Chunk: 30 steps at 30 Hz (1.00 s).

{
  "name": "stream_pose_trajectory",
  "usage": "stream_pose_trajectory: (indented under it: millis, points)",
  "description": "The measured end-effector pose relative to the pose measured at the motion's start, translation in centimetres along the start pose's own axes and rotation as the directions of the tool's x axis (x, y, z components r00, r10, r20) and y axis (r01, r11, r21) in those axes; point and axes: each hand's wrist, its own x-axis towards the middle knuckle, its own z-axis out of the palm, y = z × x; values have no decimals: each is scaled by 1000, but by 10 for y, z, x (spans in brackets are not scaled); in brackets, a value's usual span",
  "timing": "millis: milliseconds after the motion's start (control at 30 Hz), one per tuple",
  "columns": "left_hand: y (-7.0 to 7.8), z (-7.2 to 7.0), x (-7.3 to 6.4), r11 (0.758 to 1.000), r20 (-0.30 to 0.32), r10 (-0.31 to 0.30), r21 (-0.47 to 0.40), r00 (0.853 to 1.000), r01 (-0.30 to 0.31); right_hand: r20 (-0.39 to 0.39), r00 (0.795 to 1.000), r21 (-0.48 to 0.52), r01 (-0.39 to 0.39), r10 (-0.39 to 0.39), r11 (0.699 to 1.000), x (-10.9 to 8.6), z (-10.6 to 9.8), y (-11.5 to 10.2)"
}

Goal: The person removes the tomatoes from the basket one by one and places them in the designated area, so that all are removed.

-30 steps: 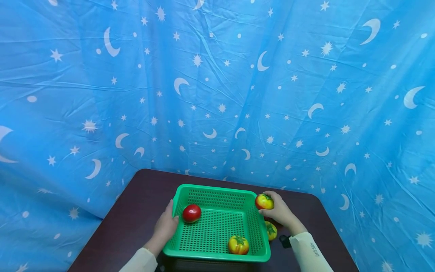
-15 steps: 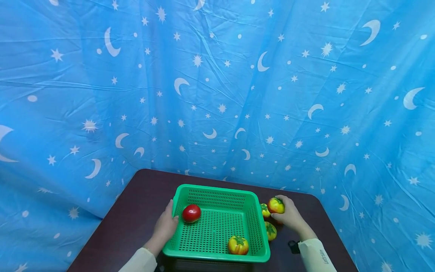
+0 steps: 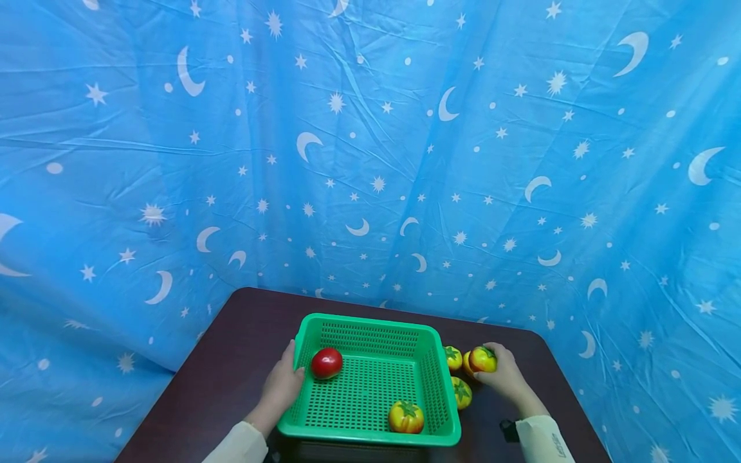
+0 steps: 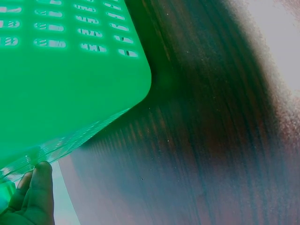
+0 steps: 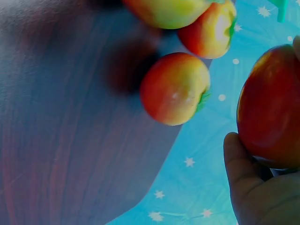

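Observation:
My left hand [image 3: 283, 384] grips the left side of a green plastic basket [image 3: 370, 439], thumb over the rim. In the left wrist view its fingers [image 4: 41, 187] lie against the outer wall. A red tomato [image 3: 327, 363] sits at the basket's left, and a yellow-red tomato [image 3: 406, 417] with a green top near the front right corner. To the basket's right, my right hand [image 3: 506, 373] holds another yellow-red tomato [image 3: 483, 359] between thumb and fingers. Beside it are more tomatoes: one [image 3: 453, 357] at the basket's wall, one [image 3: 461, 393] nearer me, and one [image 3: 467, 364] partly hidden.
The dark wooden table [image 3: 249, 321] has rounded far corners. Behind it and along the sides hangs a blue curtain [image 3: 370, 161] printed with white moons and stars. Table surface shows left of the basket and right of my right hand.
My right hand, holding the tomato, has moved right and slightly toward me, away from the basket's right rim. Tomatoes beneath it have come into view. The left hand and basket have stayed put.

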Motion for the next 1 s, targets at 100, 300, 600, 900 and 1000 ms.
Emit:
stream_pose_trajectory:
  millis: [100,300,600,900,1000]
  points:
    - [0,0,0,1000,-6,0,4,1000,0,-9,1000,-7,-20,20,1000,-1,1,7]
    - [0,0,0,1000,-5,-3,-1,1000,3,-24,998,-10,-51,51,999,-3,5,17]
    - [1,0,1,1000,-1,-6,-2,1000,6,-32,996,-29,-88,87,996,-6,12,29]
    - [1,-1,0,1000,6,-11,-12,1000,11,-17,991,-28,-133,132,991,-5,20,38]
    - [1,-1,0,1000,7,-13,-9,1000,13,-20,991,-42,-133,132,990,-5,24,40]
